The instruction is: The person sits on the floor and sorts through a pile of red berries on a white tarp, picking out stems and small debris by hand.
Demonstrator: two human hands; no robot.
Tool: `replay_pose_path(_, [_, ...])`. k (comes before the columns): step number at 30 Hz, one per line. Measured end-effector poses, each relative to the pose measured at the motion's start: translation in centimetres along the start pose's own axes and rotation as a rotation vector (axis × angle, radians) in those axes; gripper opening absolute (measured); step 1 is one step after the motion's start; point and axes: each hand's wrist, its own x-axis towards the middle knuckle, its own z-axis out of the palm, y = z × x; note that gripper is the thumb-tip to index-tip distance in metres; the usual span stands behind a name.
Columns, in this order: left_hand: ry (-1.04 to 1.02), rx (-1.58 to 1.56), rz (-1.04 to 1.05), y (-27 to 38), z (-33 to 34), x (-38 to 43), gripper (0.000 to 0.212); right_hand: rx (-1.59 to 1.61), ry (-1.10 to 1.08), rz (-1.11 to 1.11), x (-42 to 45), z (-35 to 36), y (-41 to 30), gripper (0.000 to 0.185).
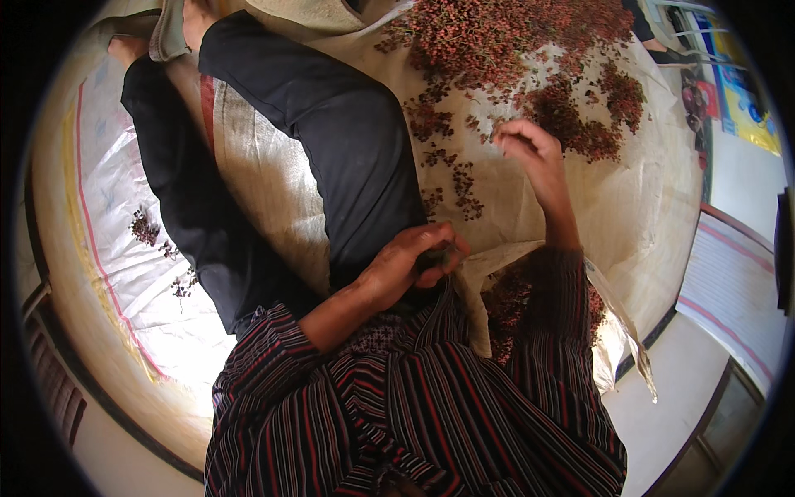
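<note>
My left hand (pixel 428 251) is curled above my lap, closed round something small and dark green, probably stems. My right hand (pixel 528 140) reaches over the pale woven sheet, its fingers bent beside scattered clusters; whether it pinches anything is unclear. A large heap of small dried reddish berries on stems (pixel 484 37) lies at the top of the view. Looser dark red clusters (pixel 559 112) spread below it, and small sprigs (pixel 466 189) lie near my knee. Beside my right sleeve, a pale sack (pixel 475 310) stands with its mouth open and red berries (pixel 506 310) inside.
My legs in dark trousers (pixel 360 124) stretch across the sheet (pixel 621 199). On the left, a few sprigs (pixel 144 228) rest on a white plastic sheet (pixel 136 273). A person's foot in a dark shoe (pixel 674 58) and a blue and yellow package (pixel 745 99) are at upper right.
</note>
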Motion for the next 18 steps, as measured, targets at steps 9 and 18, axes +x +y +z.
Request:
replay_pose_path(9, [0.051,-0.068,-0.035,-0.5,-0.2,0.2,0.054,0.178,-0.367,-0.066,-3.9,2.2,-8.0,0.014])
replay_pose_path(18, [0.142,0.465,0.165,-2.3,-1.6,-1.2,0.045,0.242,-0.555,-0.578,-5.7,21.4,-17.3,0.025])
